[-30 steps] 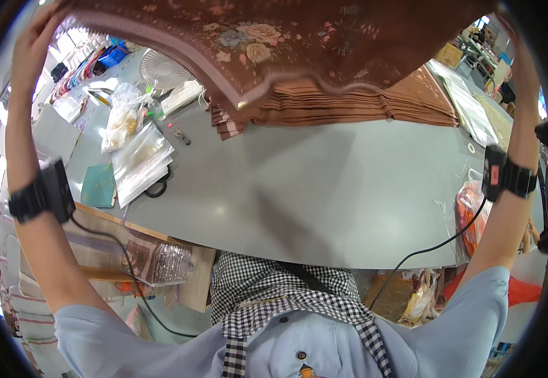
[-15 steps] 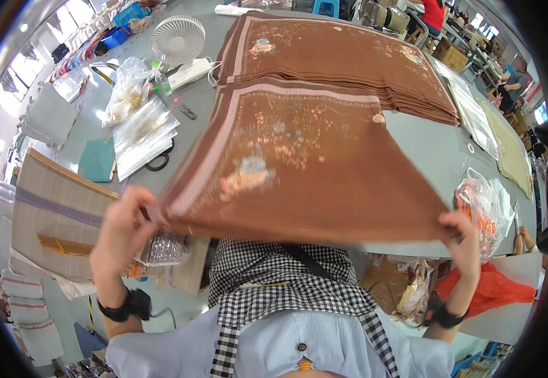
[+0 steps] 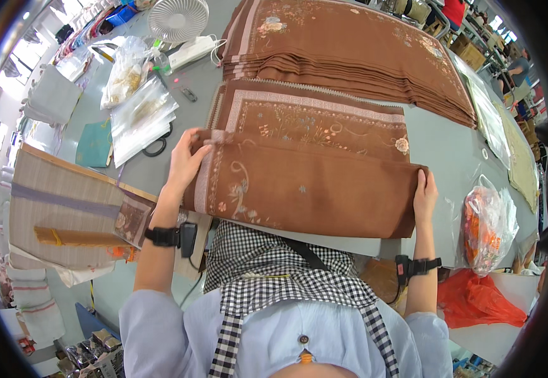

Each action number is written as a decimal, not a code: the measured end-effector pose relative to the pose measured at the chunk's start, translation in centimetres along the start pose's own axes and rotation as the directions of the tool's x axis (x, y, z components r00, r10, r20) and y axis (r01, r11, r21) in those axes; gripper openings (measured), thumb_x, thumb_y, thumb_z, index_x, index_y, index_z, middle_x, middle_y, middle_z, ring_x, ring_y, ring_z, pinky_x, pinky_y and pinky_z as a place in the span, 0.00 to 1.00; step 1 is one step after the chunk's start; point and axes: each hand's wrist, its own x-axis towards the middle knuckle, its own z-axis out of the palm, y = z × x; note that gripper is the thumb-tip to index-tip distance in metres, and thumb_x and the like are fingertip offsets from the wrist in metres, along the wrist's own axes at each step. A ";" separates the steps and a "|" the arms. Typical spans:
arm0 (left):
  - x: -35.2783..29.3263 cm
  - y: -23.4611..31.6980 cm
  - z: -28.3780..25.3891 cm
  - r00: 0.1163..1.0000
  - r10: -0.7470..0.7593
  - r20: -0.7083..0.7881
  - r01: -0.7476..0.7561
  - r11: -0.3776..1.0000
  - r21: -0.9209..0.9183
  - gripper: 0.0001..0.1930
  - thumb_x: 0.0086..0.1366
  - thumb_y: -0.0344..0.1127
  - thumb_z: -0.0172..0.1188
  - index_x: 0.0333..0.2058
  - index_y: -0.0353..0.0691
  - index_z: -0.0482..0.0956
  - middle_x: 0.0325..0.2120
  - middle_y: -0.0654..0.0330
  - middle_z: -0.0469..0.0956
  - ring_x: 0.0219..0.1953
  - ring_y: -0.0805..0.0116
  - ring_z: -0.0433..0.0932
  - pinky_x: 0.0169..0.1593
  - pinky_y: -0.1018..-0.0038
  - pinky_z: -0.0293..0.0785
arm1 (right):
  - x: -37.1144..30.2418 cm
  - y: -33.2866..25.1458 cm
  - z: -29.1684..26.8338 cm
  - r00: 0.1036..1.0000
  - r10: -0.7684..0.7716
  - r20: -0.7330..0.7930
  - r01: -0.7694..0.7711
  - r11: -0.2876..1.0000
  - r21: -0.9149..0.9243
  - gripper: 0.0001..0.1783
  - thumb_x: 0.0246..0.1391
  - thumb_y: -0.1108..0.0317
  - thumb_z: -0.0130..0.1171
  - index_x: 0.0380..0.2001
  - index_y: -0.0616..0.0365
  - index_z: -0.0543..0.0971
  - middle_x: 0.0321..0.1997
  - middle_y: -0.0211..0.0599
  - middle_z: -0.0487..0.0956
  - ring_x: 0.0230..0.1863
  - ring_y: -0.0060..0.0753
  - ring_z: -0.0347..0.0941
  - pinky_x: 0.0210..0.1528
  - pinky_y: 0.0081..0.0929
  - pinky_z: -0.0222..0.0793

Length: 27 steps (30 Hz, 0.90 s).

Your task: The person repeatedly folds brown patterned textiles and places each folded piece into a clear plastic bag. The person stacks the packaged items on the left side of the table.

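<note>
A brown floral scarf (image 3: 324, 189) with a pale pink border lies in front of me. Its near part is turned up and over the flowered part behind it. My left hand (image 3: 187, 157) pinches the folded edge at the left corner, thumb on top. At the right end, my right hand (image 3: 425, 194) grips the other corner of the same edge, fingers partly behind the cloth. Beyond this scarf, a thick stack of matching brown scarves (image 3: 349, 44) lies in folded layers.
On the left are a white fan (image 3: 178, 20), a power strip (image 3: 192, 53), clear plastic bags (image 3: 141, 123), black scissors (image 3: 155, 148) and a teal booklet (image 3: 94, 145). A bag with orange contents (image 3: 483, 220) sits at the right edge, above a red plastic bag (image 3: 481, 301).
Both hands have moved inward and away from me, carrying the scarf's near edge up and over. The cloth was stretched and blurred toward me before; now it lies doubled over.
</note>
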 end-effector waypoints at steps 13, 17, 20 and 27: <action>-10.7 1.4 -4.4 0.959 0.218 0.183 -0.246 0.958 0.149 0.06 0.55 0.28 0.66 0.32 0.35 0.82 0.33 0.59 0.78 0.46 0.63 0.74 0.53 0.68 0.67 | -10.1 -2.8 -6.5 0.906 -0.137 0.401 0.208 0.968 -0.140 0.18 0.46 0.85 0.54 0.41 0.59 0.80 0.48 0.42 0.80 0.58 0.50 0.71 0.68 0.50 0.51; -10.7 3.9 -6.7 0.999 -0.041 -0.031 0.039 0.996 -0.077 0.07 0.61 0.26 0.59 0.38 0.35 0.82 0.33 0.61 0.78 0.41 0.74 0.73 0.47 0.75 0.69 | -10.3 -2.1 -10.9 0.929 -0.213 0.303 0.146 0.963 0.227 0.10 0.53 0.82 0.55 0.40 0.63 0.79 0.43 0.39 0.82 0.50 0.38 0.77 0.62 0.38 0.62; -8.3 4.7 -5.5 0.982 -0.073 -0.177 0.054 0.993 -0.107 0.10 0.66 0.26 0.53 0.43 0.36 0.80 0.35 0.62 0.79 0.38 0.78 0.72 0.44 0.79 0.68 | -10.3 -1.8 -10.5 0.983 -0.003 0.183 -0.099 0.833 0.544 0.07 0.62 0.74 0.52 0.35 0.68 0.76 0.41 0.35 0.82 0.42 0.23 0.74 0.51 0.25 0.68; 3.0 -2.2 3.0 0.969 0.068 -0.238 0.002 0.959 0.282 0.11 0.70 0.35 0.50 0.44 0.36 0.78 0.37 0.56 0.80 0.37 0.65 0.77 0.43 0.74 0.70 | -1.3 0.8 -0.3 0.972 -0.018 -0.235 0.050 0.990 0.129 0.18 0.66 0.62 0.48 0.36 0.71 0.74 0.32 0.45 0.78 0.32 0.32 0.65 0.42 0.26 0.66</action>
